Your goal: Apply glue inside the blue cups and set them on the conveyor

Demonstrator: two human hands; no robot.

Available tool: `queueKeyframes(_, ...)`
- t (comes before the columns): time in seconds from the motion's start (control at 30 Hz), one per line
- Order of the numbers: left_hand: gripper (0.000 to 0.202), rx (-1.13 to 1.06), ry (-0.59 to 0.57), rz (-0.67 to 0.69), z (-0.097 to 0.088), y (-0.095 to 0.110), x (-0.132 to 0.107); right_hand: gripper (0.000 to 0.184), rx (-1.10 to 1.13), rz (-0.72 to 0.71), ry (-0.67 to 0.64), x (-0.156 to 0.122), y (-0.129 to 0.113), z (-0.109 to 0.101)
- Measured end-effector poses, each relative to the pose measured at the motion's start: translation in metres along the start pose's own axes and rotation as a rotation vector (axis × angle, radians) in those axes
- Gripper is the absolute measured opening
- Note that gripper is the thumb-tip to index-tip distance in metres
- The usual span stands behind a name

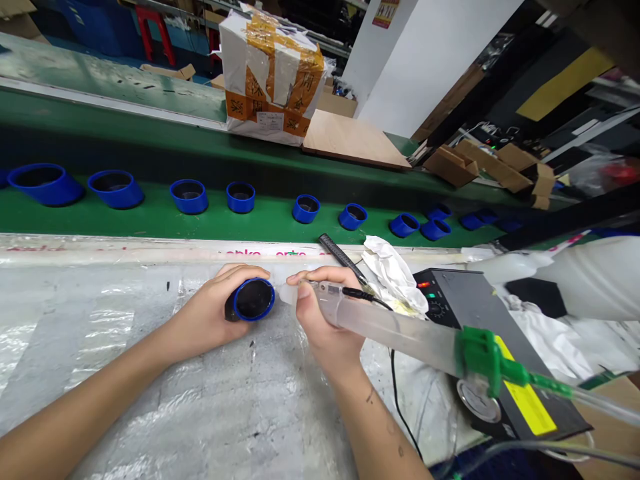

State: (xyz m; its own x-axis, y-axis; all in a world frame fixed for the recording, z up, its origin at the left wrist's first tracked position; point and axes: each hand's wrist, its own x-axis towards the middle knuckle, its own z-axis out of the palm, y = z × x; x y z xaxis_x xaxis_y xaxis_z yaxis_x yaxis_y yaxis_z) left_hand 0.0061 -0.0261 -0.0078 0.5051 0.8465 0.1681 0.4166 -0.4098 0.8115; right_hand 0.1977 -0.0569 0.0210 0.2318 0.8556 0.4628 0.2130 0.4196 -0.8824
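My left hand (213, 303) is wrapped around a short blue-rimmed cup (254, 299) with a dark inside, tilted so its opening faces me. In my right hand (327, 320) lies a translucent glue dispensing syringe (395, 333), its tip pointing left at the cup's rim. Whether the tip touches the rim I cannot tell. A green adapter (483, 360) with a clear hose caps the syringe's far end, and a black cable runs from near my right fingers. Both hands are above the plastic-covered worktable (200, 413).
Several blue cups (189, 197) stand in a row on the green conveyor belt (150, 223) behind the table. To the right are a black dispenser controller (450, 300), crumpled white tissue (395, 270), a black-handled tool (343, 258) and a white container (595, 277). A taped box (273, 80) stands behind the belt.
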Motion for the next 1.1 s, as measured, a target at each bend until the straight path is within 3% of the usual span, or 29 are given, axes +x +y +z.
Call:
queueKeyframes(0.4,0.052,0.033,0.026,-0.02,0.001,0.0,0.001,0.011,-0.113,-0.025,-0.052,-0.001,-0.008,-0.003)
queueKeyframes(0.8,0.054,-0.133,0.104,-0.098,0.001,-0.004,0.002,0.011,0.108,-0.029,0.155,-0.004,0.009,-0.007)
queueKeyframes(0.87,0.058,-0.129,0.162,-0.143,-0.009,-0.006,0.003,0.013,0.128,0.013,0.195,-0.004,0.012,-0.008)
queueKeyframes(0.93,0.061,-0.085,0.266,-0.221,-0.031,-0.013,0.003,0.016,0.154,0.073,0.234,-0.003,0.015,-0.009)
queueKeyframes(1.1,0.058,0.282,0.654,-0.539,-0.114,-0.052,0.003,0.022,0.185,0.154,0.283,0.0,0.017,-0.01)
